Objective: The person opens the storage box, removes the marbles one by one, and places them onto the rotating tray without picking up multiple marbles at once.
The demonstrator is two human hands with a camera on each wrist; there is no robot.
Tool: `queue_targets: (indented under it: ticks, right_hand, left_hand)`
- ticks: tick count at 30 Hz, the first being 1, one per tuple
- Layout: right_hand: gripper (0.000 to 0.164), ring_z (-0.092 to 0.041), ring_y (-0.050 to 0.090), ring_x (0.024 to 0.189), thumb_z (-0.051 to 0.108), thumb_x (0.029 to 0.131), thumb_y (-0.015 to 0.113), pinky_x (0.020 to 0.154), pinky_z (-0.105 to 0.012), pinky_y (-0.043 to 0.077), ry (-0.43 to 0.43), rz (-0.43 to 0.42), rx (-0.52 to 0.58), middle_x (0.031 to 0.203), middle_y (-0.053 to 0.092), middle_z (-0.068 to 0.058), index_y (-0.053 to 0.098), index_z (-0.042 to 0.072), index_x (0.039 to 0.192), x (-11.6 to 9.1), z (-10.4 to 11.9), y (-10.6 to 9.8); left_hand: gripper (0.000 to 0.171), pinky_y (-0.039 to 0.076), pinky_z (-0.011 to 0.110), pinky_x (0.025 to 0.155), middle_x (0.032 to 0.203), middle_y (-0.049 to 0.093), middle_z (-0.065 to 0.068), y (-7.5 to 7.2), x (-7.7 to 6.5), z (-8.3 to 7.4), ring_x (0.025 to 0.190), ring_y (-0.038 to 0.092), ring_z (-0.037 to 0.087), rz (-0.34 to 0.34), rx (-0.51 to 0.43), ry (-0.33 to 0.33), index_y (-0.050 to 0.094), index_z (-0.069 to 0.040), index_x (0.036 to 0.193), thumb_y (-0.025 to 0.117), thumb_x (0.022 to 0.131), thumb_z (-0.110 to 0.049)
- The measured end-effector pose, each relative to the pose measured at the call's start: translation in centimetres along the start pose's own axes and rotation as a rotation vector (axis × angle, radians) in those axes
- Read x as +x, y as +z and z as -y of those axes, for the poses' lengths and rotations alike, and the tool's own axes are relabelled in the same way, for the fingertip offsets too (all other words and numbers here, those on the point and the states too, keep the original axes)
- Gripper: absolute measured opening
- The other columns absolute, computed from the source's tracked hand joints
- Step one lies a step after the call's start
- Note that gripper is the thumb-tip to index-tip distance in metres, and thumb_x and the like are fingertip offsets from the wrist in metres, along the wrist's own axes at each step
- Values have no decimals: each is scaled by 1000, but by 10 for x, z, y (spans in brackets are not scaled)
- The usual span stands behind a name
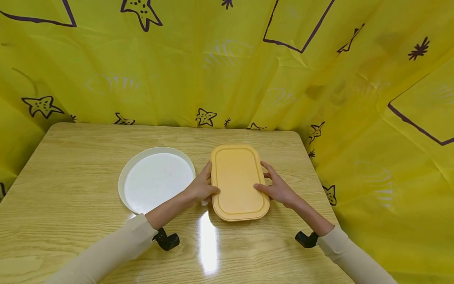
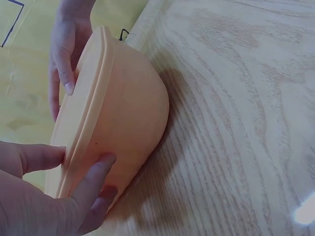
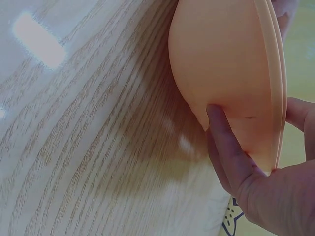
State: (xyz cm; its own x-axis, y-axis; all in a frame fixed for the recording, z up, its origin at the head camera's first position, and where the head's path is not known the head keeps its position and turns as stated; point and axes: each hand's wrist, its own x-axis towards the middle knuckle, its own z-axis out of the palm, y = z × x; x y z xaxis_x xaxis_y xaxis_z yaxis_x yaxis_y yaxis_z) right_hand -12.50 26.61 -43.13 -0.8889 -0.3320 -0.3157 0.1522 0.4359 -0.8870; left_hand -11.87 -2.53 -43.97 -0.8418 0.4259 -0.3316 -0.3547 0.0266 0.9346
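Count: one lidded box point(image 1: 237, 177), two hands, one round white tray point(image 1: 157, 179), one table point(image 1: 71, 165), two pale sleeves, two black wrist pieces. The box is lying lid-up, right of the table's middle, with its long sides running away from the person; the tray is sitting just to its left.

Left hand point(image 1: 203, 189): grasping the box's left side, its thumb pressing the lid edge and its fingers bearing on the side wall. Right hand point(image 1: 278, 189): grasping the right side likewise, thumb over the lid edge, fingers against the wall. Each wrist view is showing two fingers of its own hand on the wall; the others are staying out of sight.

Hidden or unclear: the box's underside is not showing, and whether its whole base is touching the table I cannot tell. The lid is covering whatever the box may be holding. The left forearm is hiding the tray's lower right rim. The left sleeve point(image 1: 113, 248), right sleeve point(image 1: 354, 256) and the table's near edge are running out of the head view. Glare is washing out a strip of tabletop below the box. Yellow cloth point(image 1: 177, 71) is hanging behind, its printed shapes partly cut off; some pale ones are hard to make out.
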Motion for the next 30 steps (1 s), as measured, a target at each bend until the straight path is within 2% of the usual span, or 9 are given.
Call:
queue_targets:
  ticks: [5, 12, 20, 30]
  right_hand:
    - [87, -32, 71, 82, 14, 98, 66, 61, -44, 60, 9, 0, 2, 147, 30, -31, 6, 20, 161, 0, 0, 1]
    - [88, -31, 71, 81, 14, 99, 65, 60, -44, 60, -14, 3, -6, 145, 30, -35, 4, 16, 161, -1, 0, 1]
    - [88, -32, 71, 81, 12, 99, 65, 60, -46, 60, 14, -8, 32, 147, 28, -35, 3, 18, 162, -2, -4, 0]
    - [88, -32, 70, 84, 11, 99, 64, 61, -45, 60, 23, -6, 51, 148, 28, -34, 3, 18, 162, -1, -11, -1]
  left_hand:
    - [107, 60, 44, 67, 159, 16, 31, -1, 1, 3, 80, 72, 35, 0, 7, -4, -10, -20, 161, 59, 88, 16]
    - [106, 61, 44, 66, 160, 15, 29, 0, 2, 3, 79, 72, 32, -14, 14, -15, -9, -20, 161, 60, 89, 15]
    - [106, 60, 44, 68, 158, 17, 30, 2, 3, 4, 82, 72, 33, -7, -1, -11, -8, -20, 161, 61, 89, 15]
    - [104, 61, 41, 65, 160, 15, 28, 3, 3, 5, 78, 72, 28, -25, 53, -8, -5, -19, 161, 66, 90, 8]
